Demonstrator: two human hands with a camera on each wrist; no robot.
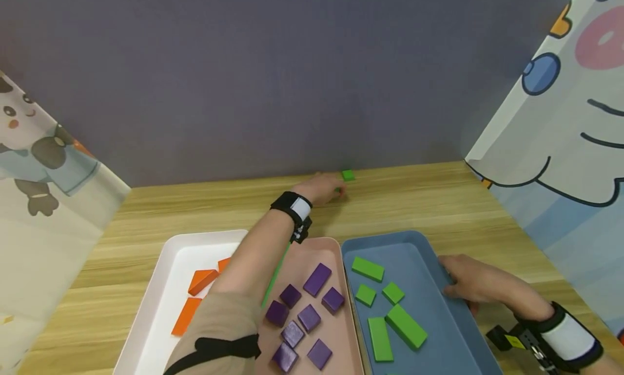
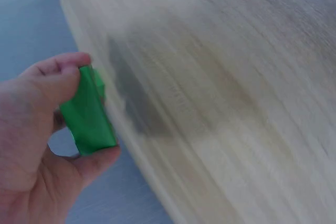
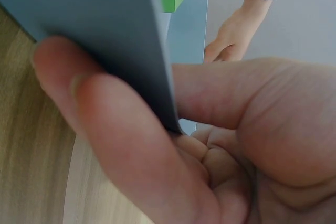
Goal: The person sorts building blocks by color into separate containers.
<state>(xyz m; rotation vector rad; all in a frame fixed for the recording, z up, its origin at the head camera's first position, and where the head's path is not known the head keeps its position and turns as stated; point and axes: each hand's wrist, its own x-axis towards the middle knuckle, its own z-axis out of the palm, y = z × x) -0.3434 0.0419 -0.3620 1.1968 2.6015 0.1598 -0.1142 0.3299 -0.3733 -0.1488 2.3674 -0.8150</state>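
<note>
My left hand (image 1: pixel 320 189) is at the back of the table and pinches a green block (image 2: pixel 88 116) between thumb and fingertips. In the head view the fingers mostly cover that block. Just past the fingertips, another green block (image 1: pixel 348 175) lies close to the dark back panel; only a corner of it shows behind the held block in the left wrist view. At the right, my right hand (image 1: pixel 480 280) grips the rim of the blue tray (image 1: pixel 441 304), thumb on one side and fingers on the other. Several green blocks (image 1: pixel 407 326) lie in this tray.
Left of the blue tray, a pink tray (image 1: pixel 348 337) holds several purple blocks (image 1: pixel 309 318). Beyond it a white tray (image 1: pixel 146 310) holds orange blocks (image 1: pixel 187 316), partly hidden by my left arm. The dark panel (image 1: pixel 292 82) closes the back; printed panels (image 1: pixel 560 142) flank the table.
</note>
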